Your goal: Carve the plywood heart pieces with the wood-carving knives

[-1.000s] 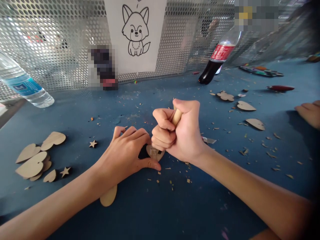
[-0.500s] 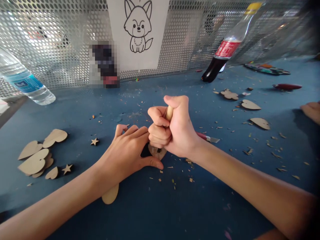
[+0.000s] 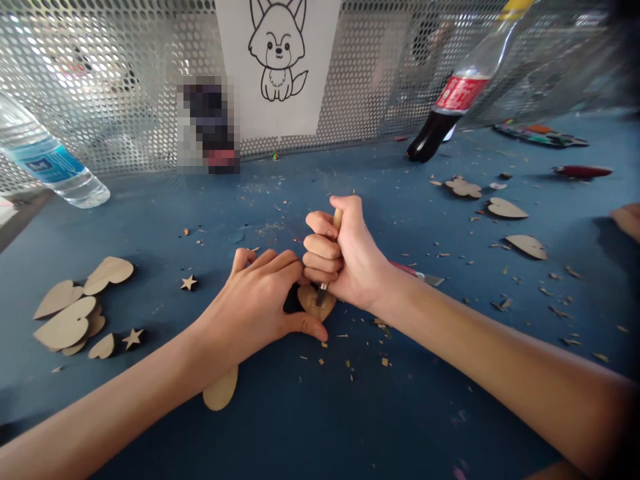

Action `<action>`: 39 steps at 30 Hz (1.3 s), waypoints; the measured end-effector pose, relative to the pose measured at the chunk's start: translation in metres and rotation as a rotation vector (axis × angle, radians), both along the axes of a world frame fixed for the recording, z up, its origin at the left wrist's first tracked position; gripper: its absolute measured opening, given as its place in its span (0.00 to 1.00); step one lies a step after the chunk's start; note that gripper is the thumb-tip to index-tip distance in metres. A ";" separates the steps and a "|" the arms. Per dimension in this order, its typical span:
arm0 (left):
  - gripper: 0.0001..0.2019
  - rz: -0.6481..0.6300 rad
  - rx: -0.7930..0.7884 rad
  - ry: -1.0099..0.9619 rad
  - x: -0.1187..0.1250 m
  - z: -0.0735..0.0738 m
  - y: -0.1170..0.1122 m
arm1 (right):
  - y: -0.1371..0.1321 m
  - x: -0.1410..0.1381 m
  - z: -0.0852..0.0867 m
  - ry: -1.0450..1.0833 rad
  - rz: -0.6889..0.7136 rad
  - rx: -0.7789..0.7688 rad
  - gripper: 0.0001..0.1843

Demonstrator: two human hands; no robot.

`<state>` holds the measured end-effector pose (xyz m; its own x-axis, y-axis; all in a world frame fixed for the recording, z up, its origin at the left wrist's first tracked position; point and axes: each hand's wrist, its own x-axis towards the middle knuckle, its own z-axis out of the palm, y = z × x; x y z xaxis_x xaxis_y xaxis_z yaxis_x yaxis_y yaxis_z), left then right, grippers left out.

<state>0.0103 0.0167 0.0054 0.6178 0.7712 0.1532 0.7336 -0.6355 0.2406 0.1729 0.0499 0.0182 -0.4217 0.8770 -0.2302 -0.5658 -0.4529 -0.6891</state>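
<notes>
My right hand (image 3: 345, 250) is closed in a fist around the pale wooden handle of a small carving tool (image 3: 337, 220). Its short metal blade (image 3: 321, 295) points down into a small plywood heart (image 3: 311, 300). My left hand (image 3: 253, 293) pins that heart from the side, thumb along its lower edge and fingers over a dark object (image 3: 293, 300) that is partly hidden. Under my left wrist lies a separate plywood heart (image 3: 220, 391).
On the blue worktop, plywood hearts (image 3: 65, 323) and stars (image 3: 189, 283) lie at left, with more hearts (image 3: 505, 208) at right among scattered shavings. A red-handled craft knife (image 3: 417, 272) lies by my right hand. Bottles stand near a perforated metal screen. A co-worker's hand (image 3: 627, 220) enters at right.
My right fist has dropped lower and closer to the heart, and the blade now shows against the wood. The left hand has barely moved, and the whole view has shifted slightly.
</notes>
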 end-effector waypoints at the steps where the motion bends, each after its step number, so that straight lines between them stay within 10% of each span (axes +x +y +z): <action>1: 0.32 0.003 -0.006 0.001 0.000 0.000 0.000 | 0.000 -0.001 0.000 -0.002 -0.009 -0.007 0.25; 7: 0.32 0.003 -0.013 -0.011 -0.002 -0.003 0.002 | -0.004 -0.001 0.005 -0.026 -0.041 0.020 0.26; 20: 0.25 -0.003 -0.077 -0.037 -0.002 0.000 0.000 | -0.033 -0.009 0.018 -0.210 0.123 0.604 0.29; 39: 0.34 0.115 -0.132 -0.004 0.004 0.001 0.000 | 0.003 -0.004 0.000 -0.011 0.060 0.037 0.26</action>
